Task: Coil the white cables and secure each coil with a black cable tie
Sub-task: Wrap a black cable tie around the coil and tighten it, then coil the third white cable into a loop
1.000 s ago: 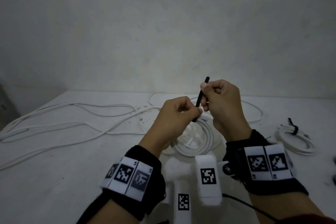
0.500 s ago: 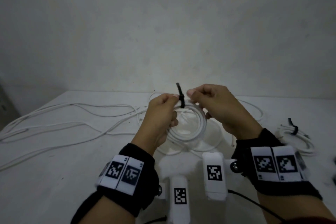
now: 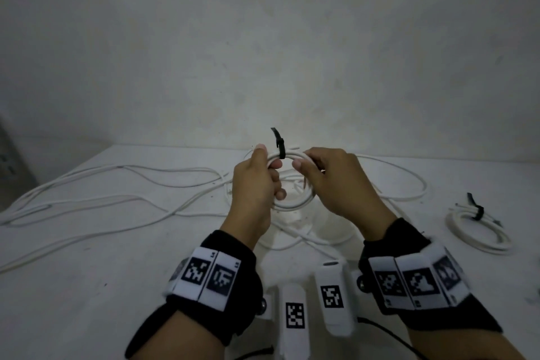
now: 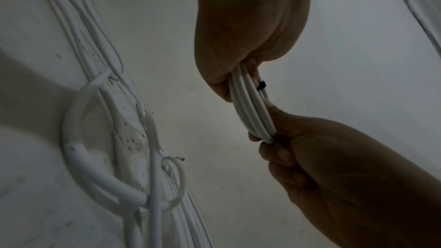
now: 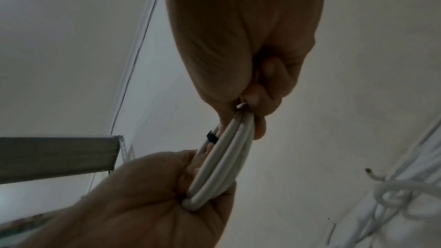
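Gripping white cable coil [image 3: 287, 199] above table [image 3: 87, 286]: left hand [image 3: 255, 193] and right hand [image 3: 333, 184] both curled round it; black cable tie [image 3: 280, 147] wraps top.

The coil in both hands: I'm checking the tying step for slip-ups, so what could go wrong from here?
1. The black cable tie sits around the held coil with its tail sticking up; it may be loose, letting loops spring apart.
2. The left hand and right hand grip near the tie only; the unsupported lower loops could sag.
3. Loose cables lie underneath and might snag.
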